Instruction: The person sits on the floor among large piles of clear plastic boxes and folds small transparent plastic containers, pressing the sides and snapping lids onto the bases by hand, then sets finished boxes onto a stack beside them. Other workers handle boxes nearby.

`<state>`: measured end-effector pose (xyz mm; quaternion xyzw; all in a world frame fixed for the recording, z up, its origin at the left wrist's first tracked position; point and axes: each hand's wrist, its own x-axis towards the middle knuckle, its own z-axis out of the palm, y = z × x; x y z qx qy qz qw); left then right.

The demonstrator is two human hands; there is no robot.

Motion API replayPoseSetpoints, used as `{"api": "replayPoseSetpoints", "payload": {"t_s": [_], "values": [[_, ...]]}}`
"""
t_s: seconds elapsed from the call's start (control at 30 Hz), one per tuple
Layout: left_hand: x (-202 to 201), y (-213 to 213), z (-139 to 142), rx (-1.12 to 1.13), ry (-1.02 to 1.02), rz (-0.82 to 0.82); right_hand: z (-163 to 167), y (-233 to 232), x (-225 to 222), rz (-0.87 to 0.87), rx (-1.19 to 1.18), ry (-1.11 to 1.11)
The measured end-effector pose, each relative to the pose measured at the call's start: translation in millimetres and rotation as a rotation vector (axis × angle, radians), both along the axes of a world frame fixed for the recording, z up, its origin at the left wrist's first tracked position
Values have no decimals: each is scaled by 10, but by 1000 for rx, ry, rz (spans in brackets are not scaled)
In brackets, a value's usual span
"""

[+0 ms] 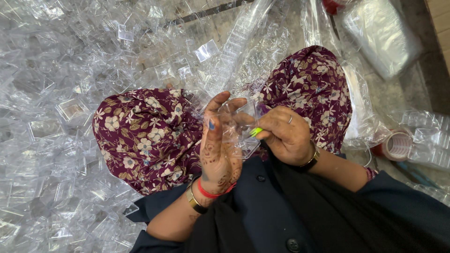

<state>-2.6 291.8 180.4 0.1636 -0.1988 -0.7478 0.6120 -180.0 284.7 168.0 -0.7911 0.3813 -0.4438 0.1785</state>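
Left hand [218, 145]: henna patterns, red thread plus gold bangle at wrist. Right hand [283, 133]: silver ring, gold-black bracelet. Dark navy buttoned top, maroon floral trousers.

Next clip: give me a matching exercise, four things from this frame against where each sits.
Things:
1. left hand
2. right hand
3. tape roll
4. heap of clear plastic boxes

Places:
A. far right, on the floor by the knee
B. spread over the floor on the left
C. open palm behind a clear plastic piece
D. pinching a small green thing

Pairs: 1-C, 2-D, 3-A, 4-B
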Motion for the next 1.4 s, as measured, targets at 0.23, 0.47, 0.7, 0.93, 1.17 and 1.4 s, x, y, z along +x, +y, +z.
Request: {"api": "replayPoseSetpoints", "payload": {"t_s": [0.23,0.47,0.7,0.93,1.17,1.4], "values": [[-38,8,2,36,35,4,-10,25,29,-83,-119,40],[-99,45,13,3,65,30,-48,53,24,-144,-243,37],[-64,47,6,-14,29,5,-146,55,28,-98,-232,12],[-35,33,-6,-2,1,-12,-137,38,12,-13,-198,9],[22,9,-9,30,-63,-11,-58,13,23,47,-105,25],[67,-22,0,7,-85,-53,-34,22,18,66,-41,33]]}}
